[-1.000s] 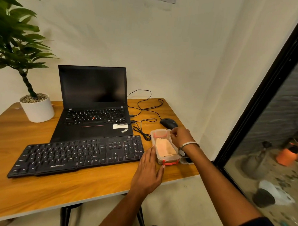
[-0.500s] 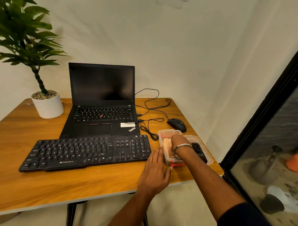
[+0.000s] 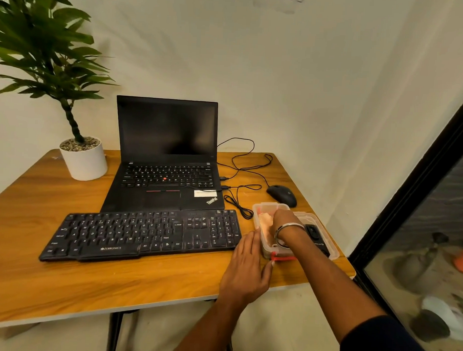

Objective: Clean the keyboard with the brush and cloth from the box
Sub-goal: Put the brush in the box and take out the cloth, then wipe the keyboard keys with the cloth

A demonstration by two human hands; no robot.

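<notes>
Since the earlier frame, right hand [image 3: 283,220] reaches deeper into the box [image 3: 266,250] at lower right, on the cloth [image 3: 264,226]; its fingers are hidden. Left hand [image 3: 247,269], fingers together, presses the box side. Keyboard [image 3: 143,233] lies just left.

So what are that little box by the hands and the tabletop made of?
The box looks like clear, slightly glossy plastic: you can see its pale contents through the wall, and it has a red clip at the near end. The tabletop shows warm wood grain with a smooth sheen and a pale edge, so it may be laminate, not solid wood.
</notes>
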